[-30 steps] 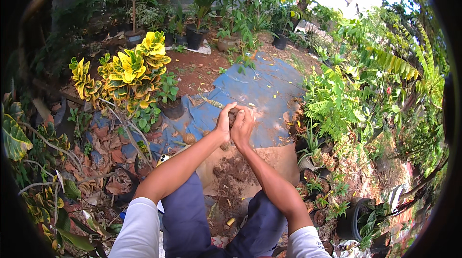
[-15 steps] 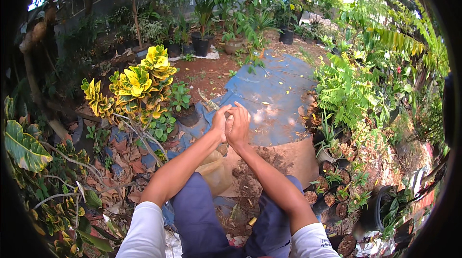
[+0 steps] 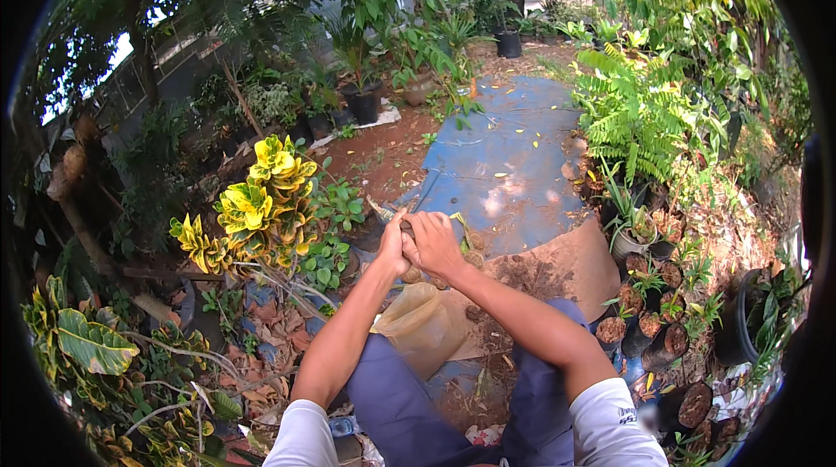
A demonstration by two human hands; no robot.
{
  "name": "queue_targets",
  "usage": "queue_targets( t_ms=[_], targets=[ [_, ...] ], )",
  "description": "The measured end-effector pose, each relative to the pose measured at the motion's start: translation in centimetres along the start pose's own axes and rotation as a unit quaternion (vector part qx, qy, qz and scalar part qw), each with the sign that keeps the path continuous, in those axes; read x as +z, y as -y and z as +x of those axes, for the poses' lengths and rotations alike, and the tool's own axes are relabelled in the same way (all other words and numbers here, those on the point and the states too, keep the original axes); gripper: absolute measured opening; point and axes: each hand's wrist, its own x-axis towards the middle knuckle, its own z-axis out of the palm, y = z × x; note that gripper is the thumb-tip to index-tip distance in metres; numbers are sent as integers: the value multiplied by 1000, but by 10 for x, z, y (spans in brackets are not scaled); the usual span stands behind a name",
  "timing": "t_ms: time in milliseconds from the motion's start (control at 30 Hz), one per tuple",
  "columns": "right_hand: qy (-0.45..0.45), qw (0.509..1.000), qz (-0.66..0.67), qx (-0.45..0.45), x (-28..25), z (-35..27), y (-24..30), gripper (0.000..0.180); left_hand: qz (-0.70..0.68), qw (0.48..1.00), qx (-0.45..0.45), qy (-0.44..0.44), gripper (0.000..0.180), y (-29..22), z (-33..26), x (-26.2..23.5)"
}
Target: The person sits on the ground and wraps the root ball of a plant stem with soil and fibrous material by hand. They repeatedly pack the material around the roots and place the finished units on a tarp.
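Note:
My left hand [image 3: 397, 248] and my right hand [image 3: 434, 245] are pressed together in front of me, fingers closed. Whatever they hold between them is hidden by the fingers. A pale, pointed stick-like piece [image 3: 380, 210] shows just beyond the left fingers; I cannot tell whether it is held. Beside the right knuckles, a narrow yellow-green leaf [image 3: 467, 225] shows. Below the hands, a yellowish translucent plastic bag [image 3: 421, 321] stands between my knees. Small brown round clumps [image 3: 474, 259] lie close to the right hand.
A brown sheet strewn with soil [image 3: 557, 268] lies ahead, with a blue tarp [image 3: 496, 154] beyond it. Yellow-green croton leaves [image 3: 261, 206] rise on the left. Several small potted plants [image 3: 640, 328] and a large black pot [image 3: 740, 319] line the right.
My view has shifted, so the scene sits lower in the picture. My right hand's fingers, raised before, now fold over the left hand. More of the bag shows.

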Motion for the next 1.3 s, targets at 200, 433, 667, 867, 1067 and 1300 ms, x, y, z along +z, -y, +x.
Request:
queue_targets(
  t_ms=[200,433,667,867,1067,1300],
  targets=[
    [-95,994,30,43,-16,7,-11,24,-19,972,52,226,50,0,0,12],
    [-146,975,96,139,-52,9,-15,26,37,953,151,262,47,15,-11,52],
    [-105,986,6,128,-66,0,-25,33,-128,961,76,234,43,37,-4,91],
    [-70,992,-50,92,-76,-7,-46,34,-211,944,17,253,47,48,0,108],
    [-91,989,-97,64,-79,-8,-56,20,-218,959,-1,183,30,58,10,118],
    [-113,983,-118,86,-84,-13,-53,15,-228,951,53,202,22,74,32,133]
  ],
)
